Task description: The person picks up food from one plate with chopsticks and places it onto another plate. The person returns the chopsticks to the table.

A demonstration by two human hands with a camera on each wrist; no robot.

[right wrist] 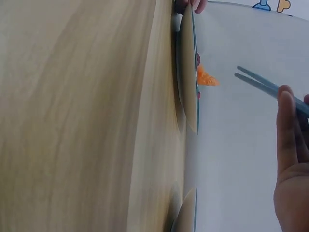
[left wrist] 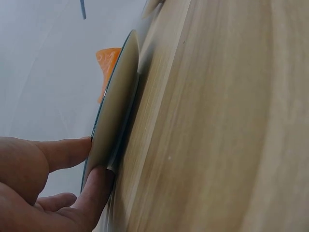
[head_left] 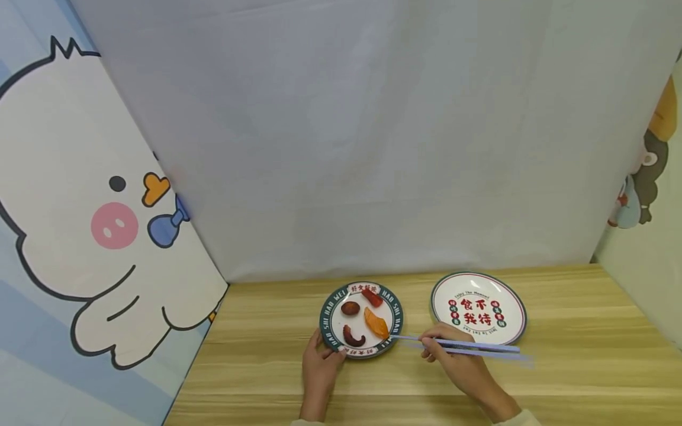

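Observation:
My left hand [head_left: 321, 368] pinches the near-left edge of a green-rimmed plate [head_left: 358, 321], one finger tucked under it in the left wrist view. On that plate lie an orange, pale-streaked slice [head_left: 376, 323], a brown oval piece [head_left: 350, 308], a red chunk [head_left: 372, 297] and a dark red curled piece [head_left: 353, 336]. A pair of pale blue chopsticks [right wrist: 258, 83] is held in my right hand [head_left: 459, 362], right of the plate. In the right wrist view their tips stand slightly apart, above the plate's level and holding nothing.
A second plate [head_left: 471, 285], white with red lettering and a dark green rim, stands on the wooden table [head_left: 256, 367] behind my right hand. A pale grey curtain [head_left: 373, 148] closes off the back. Cartoon-printed panels [head_left: 53, 148] flank the table.

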